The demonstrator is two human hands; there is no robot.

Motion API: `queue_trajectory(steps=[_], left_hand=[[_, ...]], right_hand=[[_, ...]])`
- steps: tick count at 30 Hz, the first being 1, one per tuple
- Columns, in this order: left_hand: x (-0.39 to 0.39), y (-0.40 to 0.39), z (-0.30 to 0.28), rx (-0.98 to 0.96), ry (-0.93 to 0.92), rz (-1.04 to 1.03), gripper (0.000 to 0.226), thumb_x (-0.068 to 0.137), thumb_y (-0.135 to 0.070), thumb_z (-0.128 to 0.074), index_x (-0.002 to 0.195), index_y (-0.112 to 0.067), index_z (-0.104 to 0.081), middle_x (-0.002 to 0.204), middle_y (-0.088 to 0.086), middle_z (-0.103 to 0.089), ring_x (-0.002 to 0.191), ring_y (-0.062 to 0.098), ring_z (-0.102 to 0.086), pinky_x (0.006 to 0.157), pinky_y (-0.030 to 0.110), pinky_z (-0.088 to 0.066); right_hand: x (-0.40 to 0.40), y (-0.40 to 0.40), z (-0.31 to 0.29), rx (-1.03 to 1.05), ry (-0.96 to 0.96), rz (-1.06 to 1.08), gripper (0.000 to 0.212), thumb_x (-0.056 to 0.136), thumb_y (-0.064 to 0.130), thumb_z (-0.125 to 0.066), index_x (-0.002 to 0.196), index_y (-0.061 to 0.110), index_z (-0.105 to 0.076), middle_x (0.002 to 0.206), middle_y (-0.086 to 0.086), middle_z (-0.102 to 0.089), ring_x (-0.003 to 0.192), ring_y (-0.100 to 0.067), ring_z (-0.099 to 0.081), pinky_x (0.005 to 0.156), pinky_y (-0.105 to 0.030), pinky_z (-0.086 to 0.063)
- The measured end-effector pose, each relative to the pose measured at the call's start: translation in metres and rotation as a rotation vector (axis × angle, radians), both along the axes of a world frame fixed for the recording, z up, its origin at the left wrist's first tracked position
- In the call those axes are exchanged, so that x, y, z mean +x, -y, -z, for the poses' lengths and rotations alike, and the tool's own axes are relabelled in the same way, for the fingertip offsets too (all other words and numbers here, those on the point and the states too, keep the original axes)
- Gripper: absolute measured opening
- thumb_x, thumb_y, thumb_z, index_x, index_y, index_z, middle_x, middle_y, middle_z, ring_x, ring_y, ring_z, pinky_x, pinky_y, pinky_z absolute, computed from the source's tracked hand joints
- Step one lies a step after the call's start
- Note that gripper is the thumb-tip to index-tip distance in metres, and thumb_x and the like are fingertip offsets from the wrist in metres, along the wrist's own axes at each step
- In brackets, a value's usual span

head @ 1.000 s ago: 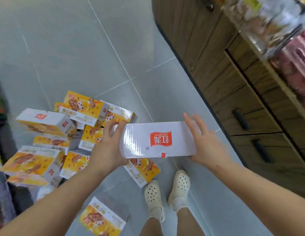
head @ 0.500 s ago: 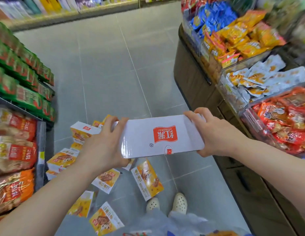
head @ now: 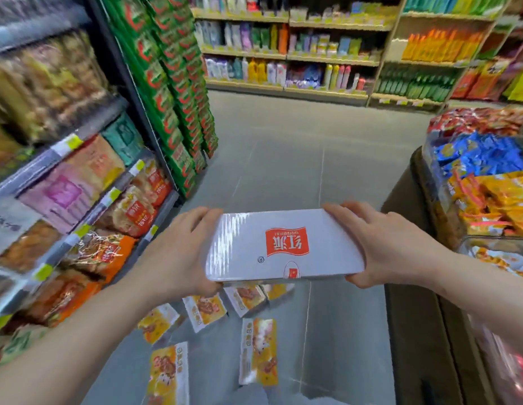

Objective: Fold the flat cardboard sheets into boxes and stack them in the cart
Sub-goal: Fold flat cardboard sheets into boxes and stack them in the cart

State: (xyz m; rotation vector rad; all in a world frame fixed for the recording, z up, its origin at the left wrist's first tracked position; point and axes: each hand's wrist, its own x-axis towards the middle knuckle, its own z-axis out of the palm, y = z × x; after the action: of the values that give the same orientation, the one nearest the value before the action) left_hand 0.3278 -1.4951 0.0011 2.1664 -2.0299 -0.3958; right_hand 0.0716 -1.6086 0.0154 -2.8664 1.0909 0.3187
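white box (head: 283,247) gripped between left hand (head: 178,255), right hand (head: 391,244).

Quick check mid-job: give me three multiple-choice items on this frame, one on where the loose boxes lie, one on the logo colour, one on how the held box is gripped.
1. Where do the yellow boxes lie?
A. On the floor below the hands
B. In a cart
C. On the top shelf

2. What colour is the logo on the white box?
A. Blue
B. Red
C. Green

3. How is the white box held?
A. Left hand only
B. Resting on the floor
C. Both hands, one at each end

Answers: 1 A, they are scattered on the grey floor; 2 B, a red panel shows on the white face; 3 C, the left hand and right hand grip opposite ends.
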Motion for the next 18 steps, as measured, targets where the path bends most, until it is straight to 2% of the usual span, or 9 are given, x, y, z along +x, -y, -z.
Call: queue_trajectory(steps=[2, 7, 10, 13, 15, 18], left_hand=[[-0.007, -0.029, -0.002, -0.031, -0.030, -0.087, 0.107, 0.051, -0.044, -0.076, 0.139, -0.025, -0.019, 0.138, -0.006, -0.026, 0.130, 0.015, -0.026, 0.103, 0.028, -0.030], [-0.025, -0.112, 0.001, -0.146, -0.038, -0.330, 0.108, 0.037, -0.062, -0.043, 0.136, -0.021, -0.029, 0.133, -0.002, -0.035, 0.124, 0.016, -0.031, 0.093, 0.024, -0.028], [-0.033, -0.165, 0.003, -0.153, -0.044, -0.486, 0.107, 0.038, -0.061, -0.046, 0.136, -0.023, -0.028, 0.133, -0.004, -0.033, 0.122, 0.015, -0.030, 0.091, 0.022, -0.027], [-0.037, -0.223, 0.009, -0.165, -0.029, -0.637, 0.108, 0.039, -0.059, -0.050, 0.137, -0.020, -0.028, 0.133, -0.001, -0.032, 0.122, 0.020, -0.031, 0.101, 0.030, -0.030], [-0.043, -0.266, 0.011, -0.159, -0.030, -0.760, 0.110, 0.038, -0.060, -0.048, 0.138, -0.020, -0.025, 0.136, -0.002, -0.029, 0.125, 0.018, -0.027, 0.102, 0.029, -0.027], [-0.052, -0.333, 0.016, -0.148, -0.034, -0.929, 0.110, 0.041, -0.054, -0.056, 0.139, -0.020, -0.021, 0.138, -0.004, -0.026, 0.128, 0.017, -0.024, 0.104, 0.028, -0.026]], right_hand=[[0.003, -0.004, -0.007, -0.001, 0.003, -0.098, 0.100, 0.069, 0.053, -0.062, 0.143, 0.030, 0.003, 0.142, 0.003, -0.022, 0.116, -0.019, -0.049, 0.091, -0.028, -0.040], [0.029, -0.026, -0.014, 0.012, -0.019, -0.340, 0.099, 0.067, 0.052, -0.062, 0.141, 0.035, 0.001, 0.138, 0.007, -0.023, 0.118, -0.019, -0.047, 0.090, -0.028, -0.037], [0.053, -0.053, -0.016, 0.003, -0.052, -0.495, 0.101, 0.069, 0.053, -0.061, 0.141, 0.036, 0.008, 0.141, 0.008, -0.019, 0.123, -0.015, -0.042, 0.092, -0.025, -0.034], [0.083, -0.087, -0.017, 0.003, -0.060, -0.655, 0.104, 0.069, 0.056, -0.060, 0.138, 0.043, 0.016, 0.143, 0.008, -0.016, 0.126, -0.013, -0.040, 0.094, -0.024, -0.032], [0.107, -0.116, -0.017, -0.002, -0.059, -0.774, 0.105, 0.067, 0.057, -0.061, 0.138, 0.043, 0.015, 0.142, 0.009, -0.018, 0.126, -0.012, -0.040, 0.094, -0.025, -0.032], [0.143, -0.167, -0.017, -0.023, -0.093, -0.924, 0.105, 0.066, 0.057, -0.062, 0.141, 0.038, 0.011, 0.143, 0.010, -0.014, 0.127, -0.012, -0.040, 0.097, -0.027, -0.030]])
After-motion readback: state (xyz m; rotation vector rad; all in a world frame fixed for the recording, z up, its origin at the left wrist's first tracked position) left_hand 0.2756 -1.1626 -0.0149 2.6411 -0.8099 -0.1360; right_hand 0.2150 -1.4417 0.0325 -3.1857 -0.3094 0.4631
